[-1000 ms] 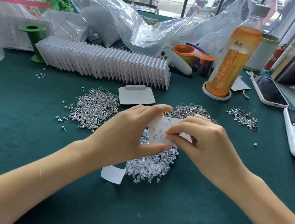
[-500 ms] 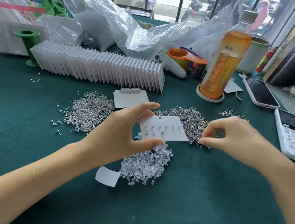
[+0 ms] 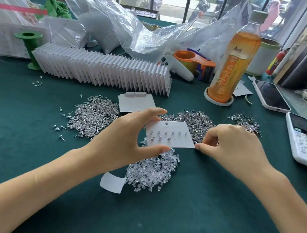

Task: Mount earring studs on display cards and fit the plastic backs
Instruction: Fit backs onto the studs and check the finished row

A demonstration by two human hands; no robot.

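A small white paper display card (image 3: 172,135) is pinched above the green table (image 3: 18,154) by the left hand (image 3: 129,143). Nine studs are seated; more holes apparently remain. The right hand (image 3: 233,149) is curled at its corner; contents cannot be told.

The green-covered desk (image 3: 18,154) carried stud heaps (image 3: 95,114) and clear plastic backs (image 3: 150,173). Folded cards (image 3: 103,70) stood behind (a bottle (image 3: 235,56) beside them).

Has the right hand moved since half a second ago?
Yes. The right hand came back left from the stud pile, toward the card held by the left hand, its fingertips now at the card's lower right corner.
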